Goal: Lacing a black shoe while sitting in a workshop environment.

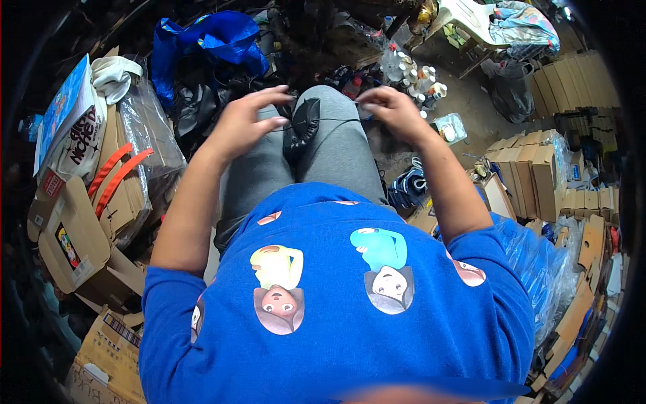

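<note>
On my lap, between my thighs, rests a small black piece (304, 132) that looks like a shoe upper with a ridged, stitched edge. From it a thin dark thread (336, 121) runs across my grey-clad right thigh toward my right hand. My right hand (393, 113) is raised beside the right knee, its fingertips bent together where the thread seems to end. Over the left thigh hovers my left hand (250, 121), thumb and fingers spread apart, close to the black piece. Whether a strand passes by its fingertips is too fine to make out.
A blue bag (208, 44) and dark items lie beyond my left knee. Flattened cardboard (81, 236) and plastic crowd the left. White-capped bottles (420, 77), a black plastic bag (509, 91) and a white chair (471, 20) stand ahead right. Stacked cardboard (525, 165) lines the right.
</note>
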`<state>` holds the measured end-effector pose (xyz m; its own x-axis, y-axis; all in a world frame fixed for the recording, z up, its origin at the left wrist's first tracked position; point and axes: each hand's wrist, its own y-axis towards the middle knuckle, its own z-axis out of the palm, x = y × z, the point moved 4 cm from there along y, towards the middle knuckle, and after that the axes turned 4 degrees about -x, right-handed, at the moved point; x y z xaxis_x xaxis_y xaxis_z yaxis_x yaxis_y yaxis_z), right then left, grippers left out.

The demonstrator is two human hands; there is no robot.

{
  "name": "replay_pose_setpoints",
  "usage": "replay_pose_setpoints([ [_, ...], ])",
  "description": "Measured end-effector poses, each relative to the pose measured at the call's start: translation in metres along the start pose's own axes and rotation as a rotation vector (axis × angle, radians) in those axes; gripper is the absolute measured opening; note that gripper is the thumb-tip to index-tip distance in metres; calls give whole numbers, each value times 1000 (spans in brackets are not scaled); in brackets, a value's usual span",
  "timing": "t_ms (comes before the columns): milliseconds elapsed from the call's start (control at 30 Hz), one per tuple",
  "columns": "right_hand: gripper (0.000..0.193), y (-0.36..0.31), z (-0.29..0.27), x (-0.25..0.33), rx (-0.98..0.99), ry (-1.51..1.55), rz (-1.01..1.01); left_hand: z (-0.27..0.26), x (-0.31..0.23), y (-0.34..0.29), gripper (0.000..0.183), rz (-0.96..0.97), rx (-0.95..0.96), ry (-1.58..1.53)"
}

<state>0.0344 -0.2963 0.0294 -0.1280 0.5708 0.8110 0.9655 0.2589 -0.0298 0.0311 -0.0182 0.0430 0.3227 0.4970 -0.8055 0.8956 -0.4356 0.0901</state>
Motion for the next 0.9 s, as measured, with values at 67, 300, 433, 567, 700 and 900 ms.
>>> replay_pose_setpoints([
  [67, 13, 10, 21, 23, 65, 28, -48, 22, 2, 22, 38, -8, 86, -80],
  [300, 13, 21, 34, 26, 107, -236, -233, 37, -2, 52, 26, -12, 370, 107],
  [433, 14, 17, 43, 26, 209, -54, -215, 43, 8, 55, 25, -52, 418, -55],
  [567, 14, 6, 55, 20, 162, 33, -157, 49, 19, 49, 25, -215, 514, -403],
  [700, 17, -5, 54, 17, 57, 66, -163, 47, 20, 47, 33, -179, 575, -408],
  [900, 21, -10, 49, 24, 30, -79, -276, 46, 15, 48, 35, -100, 640, -286],
])
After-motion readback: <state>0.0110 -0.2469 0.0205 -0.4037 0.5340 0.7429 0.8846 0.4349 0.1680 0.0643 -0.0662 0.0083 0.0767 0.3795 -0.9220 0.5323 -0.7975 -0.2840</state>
